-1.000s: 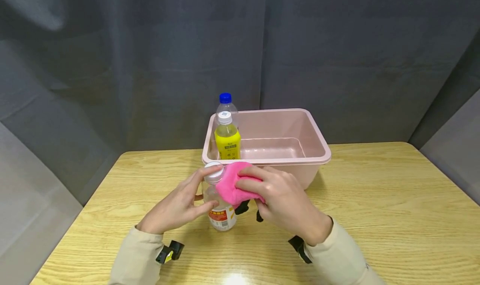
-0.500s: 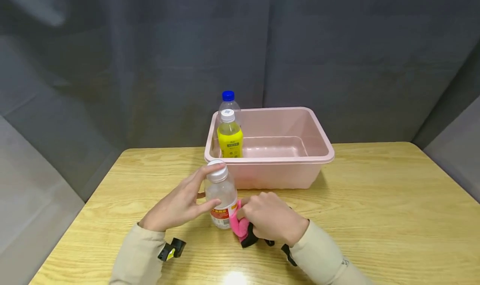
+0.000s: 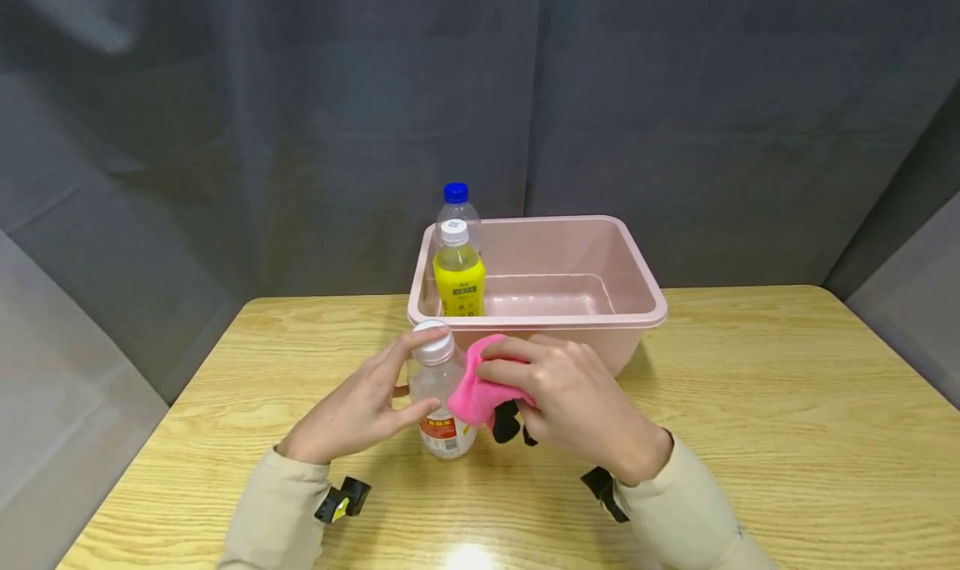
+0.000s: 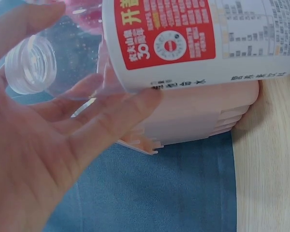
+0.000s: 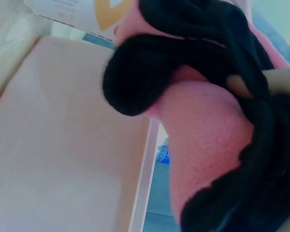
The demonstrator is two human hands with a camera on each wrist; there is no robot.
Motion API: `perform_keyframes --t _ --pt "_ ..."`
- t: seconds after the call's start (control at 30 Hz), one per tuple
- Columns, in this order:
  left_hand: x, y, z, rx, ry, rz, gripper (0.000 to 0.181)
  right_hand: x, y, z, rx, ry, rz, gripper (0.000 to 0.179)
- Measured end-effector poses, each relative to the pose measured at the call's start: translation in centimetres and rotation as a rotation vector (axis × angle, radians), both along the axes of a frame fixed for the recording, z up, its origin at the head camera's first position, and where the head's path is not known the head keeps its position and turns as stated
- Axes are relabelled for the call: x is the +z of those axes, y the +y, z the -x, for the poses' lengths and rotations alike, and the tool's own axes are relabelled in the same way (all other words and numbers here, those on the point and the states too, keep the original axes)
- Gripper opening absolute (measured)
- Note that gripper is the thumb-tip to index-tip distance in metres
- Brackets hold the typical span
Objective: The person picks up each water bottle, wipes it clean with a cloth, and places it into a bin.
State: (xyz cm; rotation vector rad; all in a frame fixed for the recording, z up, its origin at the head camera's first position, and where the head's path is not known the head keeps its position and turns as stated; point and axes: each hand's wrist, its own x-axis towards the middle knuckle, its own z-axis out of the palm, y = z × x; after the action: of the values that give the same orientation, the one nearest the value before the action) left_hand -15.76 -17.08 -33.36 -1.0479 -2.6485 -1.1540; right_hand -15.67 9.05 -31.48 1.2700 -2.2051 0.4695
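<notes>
A clear bottle (image 3: 433, 380) with a white cap and a red-and-white label stands on the wooden table. My left hand (image 3: 360, 412) grips it, a finger over the cap and the thumb against its side. In the left wrist view the label (image 4: 166, 34) shows large, with the fingers around the upper body. My right hand (image 3: 573, 395) holds a bunched pink cloth (image 3: 480, 391) with black edging, close against the bottle's right side. Folds of the cloth (image 5: 203, 121) fill much of the right wrist view and hide most of the right fingers.
Just behind the hands sits a pale pink plastic basin (image 3: 540, 322). Inside its left end stand a bottle with a yellow label (image 3: 460, 287) and one with a blue cap (image 3: 456, 192). Grey curtains (image 3: 375, 137) enclose the table (image 3: 750, 403).
The right hand and cloth went down along the bottle to near its base, then came back up to its side. The left hand keeps its grip on the bottle.
</notes>
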Motion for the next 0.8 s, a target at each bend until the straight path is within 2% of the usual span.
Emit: perform_keyframes --t 0.07,0.17,0.3,0.47,0.63,0.8 --pt "0.0 0.0 0.0 0.0 0.005 0.0 0.067 0.2 0.1 0.0 -0.002 0.016 0.026 0.047" --pt "0.0 0.0 -0.1 0.007 0.01 0.002 0.067 0.3 0.2 0.0 -0.002 0.01 0.006 0.048" --pt "0.1 0.2 -0.2 0.027 0.027 0.011 0.069 0.4 0.6 0.0 0.002 -0.059 -0.053 0.049" --pt "0.1 0.8 -0.2 0.066 0.087 0.012 0.07 0.8 1.5 0.2 0.003 -0.14 -0.075 0.048" --pt "-0.1 1.5 -0.2 0.095 0.13 -0.018 0.068 1.3 2.4 0.4 -0.025 -0.132 -0.031 0.048" --pt "-0.4 1.6 -0.1 0.128 0.165 0.001 0.073 1.8 2.9 0.5 -0.051 -0.111 0.066 0.05"
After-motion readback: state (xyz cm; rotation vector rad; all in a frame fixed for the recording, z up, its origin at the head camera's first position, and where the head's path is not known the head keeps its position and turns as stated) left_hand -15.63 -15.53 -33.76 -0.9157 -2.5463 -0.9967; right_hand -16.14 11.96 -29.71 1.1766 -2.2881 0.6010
